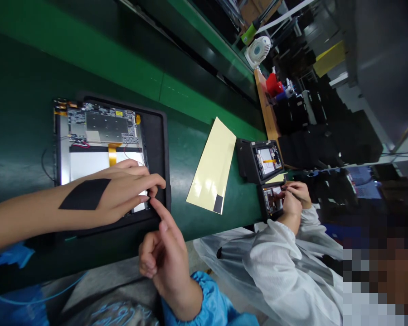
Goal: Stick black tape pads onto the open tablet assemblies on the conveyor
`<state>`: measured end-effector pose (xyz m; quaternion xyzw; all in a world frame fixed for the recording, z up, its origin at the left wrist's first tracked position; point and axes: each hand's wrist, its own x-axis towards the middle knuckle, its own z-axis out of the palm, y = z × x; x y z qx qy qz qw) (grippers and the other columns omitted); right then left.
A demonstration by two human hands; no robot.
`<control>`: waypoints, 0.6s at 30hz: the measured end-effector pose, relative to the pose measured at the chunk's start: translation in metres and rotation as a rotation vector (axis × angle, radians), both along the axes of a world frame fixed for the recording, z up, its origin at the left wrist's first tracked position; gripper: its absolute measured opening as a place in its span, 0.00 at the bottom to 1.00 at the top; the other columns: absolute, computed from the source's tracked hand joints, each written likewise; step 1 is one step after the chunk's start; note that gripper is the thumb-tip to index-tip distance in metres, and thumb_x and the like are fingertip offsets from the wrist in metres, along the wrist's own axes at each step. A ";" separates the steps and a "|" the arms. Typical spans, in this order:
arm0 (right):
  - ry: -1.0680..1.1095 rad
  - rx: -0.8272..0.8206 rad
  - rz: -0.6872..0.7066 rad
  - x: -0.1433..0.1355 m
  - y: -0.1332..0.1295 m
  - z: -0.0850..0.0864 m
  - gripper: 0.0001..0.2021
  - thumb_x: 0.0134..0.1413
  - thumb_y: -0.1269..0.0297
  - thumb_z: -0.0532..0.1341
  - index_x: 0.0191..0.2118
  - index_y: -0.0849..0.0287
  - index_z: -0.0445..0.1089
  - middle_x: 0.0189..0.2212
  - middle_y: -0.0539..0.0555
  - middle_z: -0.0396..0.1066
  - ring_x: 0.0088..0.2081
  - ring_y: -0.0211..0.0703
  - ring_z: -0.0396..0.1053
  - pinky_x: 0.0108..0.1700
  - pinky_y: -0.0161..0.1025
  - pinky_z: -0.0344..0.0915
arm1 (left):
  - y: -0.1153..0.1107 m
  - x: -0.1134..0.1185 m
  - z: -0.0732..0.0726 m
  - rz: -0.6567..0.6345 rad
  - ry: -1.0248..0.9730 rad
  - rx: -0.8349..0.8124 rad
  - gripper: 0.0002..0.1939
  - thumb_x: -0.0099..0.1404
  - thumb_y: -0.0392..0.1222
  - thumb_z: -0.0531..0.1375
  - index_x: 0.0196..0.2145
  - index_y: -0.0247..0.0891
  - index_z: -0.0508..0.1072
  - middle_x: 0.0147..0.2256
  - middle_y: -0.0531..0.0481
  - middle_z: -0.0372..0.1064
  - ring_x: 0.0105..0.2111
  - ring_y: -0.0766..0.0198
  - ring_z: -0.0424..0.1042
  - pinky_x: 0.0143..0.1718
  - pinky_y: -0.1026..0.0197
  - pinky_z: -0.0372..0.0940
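Note:
An opened tablet-like device (83, 165) lies in a black tray (165, 136), showing a circuit board (105, 124), orange tape and silvery panels. My left hand (117, 192) reaches over its lower part from the left, back up, with a black patch (85, 194) on it. Its thumb and fingers are drawn together at the device's right edge, around something dark too small to make out. My right hand (166, 253) is below, index finger stretched to that same spot, thumb apart, other fingers curled. A pale yellow sheet (212, 170) with a black square (218, 203) lies to the right.
A co-worker's hands (294, 199) work on a smaller open device (272, 200) at the right. Beside it, another device (268, 160) sits on a black stack. A white fan (258, 50) stands farther back. The green table's (177, 158) near edge runs below the tray.

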<state>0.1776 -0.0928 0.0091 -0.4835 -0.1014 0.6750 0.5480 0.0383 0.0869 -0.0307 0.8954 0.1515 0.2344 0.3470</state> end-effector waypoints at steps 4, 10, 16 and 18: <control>0.009 -0.007 -0.007 -0.002 -0.002 -0.004 0.47 0.68 0.37 0.69 0.79 0.64 0.58 0.16 0.36 0.64 0.14 0.32 0.45 0.18 0.29 0.50 | 0.000 0.003 0.000 0.002 -0.071 0.055 0.16 0.83 0.41 0.49 0.58 0.46 0.74 0.52 0.52 0.78 0.45 0.53 0.75 0.52 0.54 0.61; -0.018 0.009 -0.002 -0.002 -0.003 -0.006 0.47 0.69 0.37 0.68 0.79 0.65 0.59 0.16 0.38 0.65 0.14 0.32 0.46 0.18 0.29 0.51 | -0.002 0.007 0.006 0.007 -0.020 0.115 0.12 0.84 0.38 0.48 0.54 0.42 0.71 0.44 0.53 0.76 0.42 0.56 0.73 0.48 0.52 0.58; -0.180 0.044 0.071 0.004 -0.002 -0.008 0.46 0.71 0.37 0.67 0.79 0.64 0.61 0.19 0.40 0.66 0.17 0.33 0.53 0.19 0.30 0.54 | 0.001 0.010 0.008 0.015 0.062 0.153 0.20 0.83 0.43 0.45 0.51 0.38 0.76 0.42 0.57 0.75 0.40 0.64 0.73 0.45 0.49 0.66; -0.348 0.084 0.037 0.008 -0.003 -0.008 0.43 0.72 0.37 0.66 0.79 0.63 0.62 0.21 0.41 0.65 0.19 0.34 0.55 0.22 0.31 0.57 | 0.003 0.011 0.007 0.018 0.078 0.201 0.23 0.83 0.45 0.44 0.51 0.37 0.77 0.42 0.60 0.75 0.40 0.67 0.72 0.43 0.51 0.67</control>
